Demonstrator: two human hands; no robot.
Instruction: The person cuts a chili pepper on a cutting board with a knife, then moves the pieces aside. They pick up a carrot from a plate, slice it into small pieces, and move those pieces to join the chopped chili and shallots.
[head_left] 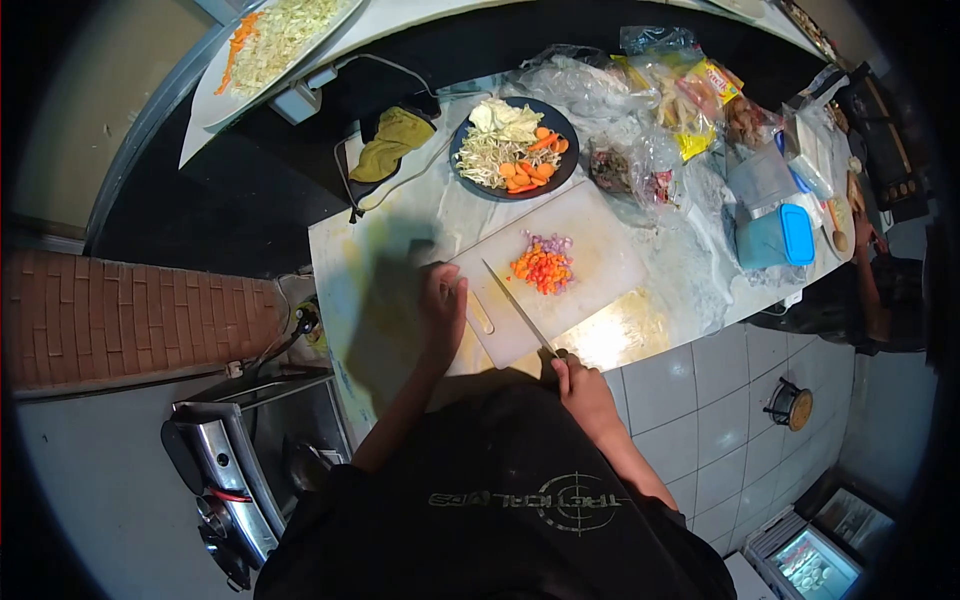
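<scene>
My right hand (582, 388) is closed around the handle of a kitchen knife (522, 306), near the front edge of the white cutting board (610, 235). The blade lies slantwise over the board, its tip pointing away from me. Just beyond the blade sits a small heap of chopped orange-red pieces (541, 269) and purple-pink pieces (556, 243), perhaps chili and shallot. My left hand (443, 297) is at the board's left corner, beside its handle slot. Its fingers are loosely curled with the thumb apart, and nothing shows in them.
Behind the board stands a dark plate (565, 180) of sliced carrots, sprouts and cabbage. Plastic bags (570, 80) and a blue-lidded container (765, 240) crowd the right. A green cloth (393, 143) lies back left. Another person's arm (870, 270) shows far right.
</scene>
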